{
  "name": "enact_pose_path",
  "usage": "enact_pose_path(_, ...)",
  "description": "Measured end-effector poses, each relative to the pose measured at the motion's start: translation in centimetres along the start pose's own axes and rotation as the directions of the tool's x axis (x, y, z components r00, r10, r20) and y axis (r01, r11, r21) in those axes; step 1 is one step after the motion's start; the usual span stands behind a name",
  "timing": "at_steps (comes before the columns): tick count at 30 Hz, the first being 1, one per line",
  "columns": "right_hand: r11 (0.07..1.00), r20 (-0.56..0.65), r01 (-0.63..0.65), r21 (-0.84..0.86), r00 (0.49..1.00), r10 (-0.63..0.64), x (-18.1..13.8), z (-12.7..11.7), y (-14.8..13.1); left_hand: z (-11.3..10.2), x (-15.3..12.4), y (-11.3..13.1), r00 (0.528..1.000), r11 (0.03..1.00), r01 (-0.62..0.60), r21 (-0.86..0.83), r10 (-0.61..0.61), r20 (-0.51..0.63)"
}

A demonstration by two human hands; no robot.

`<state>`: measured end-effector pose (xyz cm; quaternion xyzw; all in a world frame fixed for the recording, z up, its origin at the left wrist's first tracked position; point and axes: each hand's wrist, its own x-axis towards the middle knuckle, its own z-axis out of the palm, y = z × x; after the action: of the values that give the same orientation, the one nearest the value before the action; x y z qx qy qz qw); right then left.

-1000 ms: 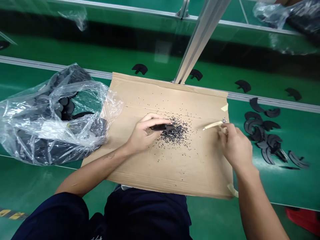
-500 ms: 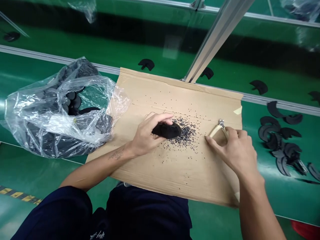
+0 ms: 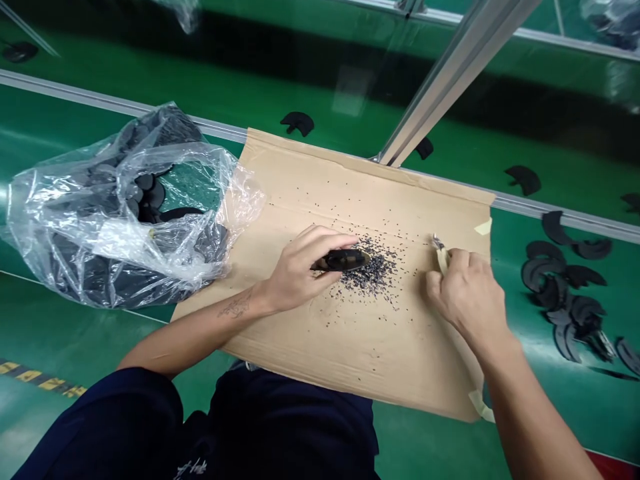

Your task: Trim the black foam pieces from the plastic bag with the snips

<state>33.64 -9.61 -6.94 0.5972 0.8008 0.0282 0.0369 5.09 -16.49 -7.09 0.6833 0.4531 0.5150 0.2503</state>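
While the left hand (image 3: 301,270) pinches the dark, rounded plastic part (image 3: 346,260), just turned edge-on beside scattered black chips (image 3: 379,272), the right hand (image 3: 469,290) clasps cream-handled metal pliers (image 3: 443,258), now squeezed together, I think, inside the fist: ready, but clear of the part.

There are two hands (image 3: 299,270) (image 3: 470,293), one tool (image 3: 442,259), one cardboard sheet (image 3: 325,347), two tape strips (image 3: 483,227) (image 3: 481,405).

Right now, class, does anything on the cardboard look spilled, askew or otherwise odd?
Yes: many tiny black bits lie scattered across the cardboard sheet, thickest beside the black part in the left hand. With no container around them, they look spilled, though whether that is accidental can't be told.
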Motion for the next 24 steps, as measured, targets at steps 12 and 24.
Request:
enact_pose_path(12, 0.631, -0.449, 0.555, 0.542, 0.826, -0.341, -0.5, -2.4, -5.0, 0.0, 0.2, -0.2, 0.989, 0.976, 0.112, -0.189, -0.091, 0.117)
enact_pose_path(24, 0.682, -0.514, 0.625, 0.379, 0.755, -0.406, -1.1, -0.8, -4.8, 0.2, -0.1, -0.6, 0.984, 0.986, 0.061, -0.155, -0.033, 0.177)
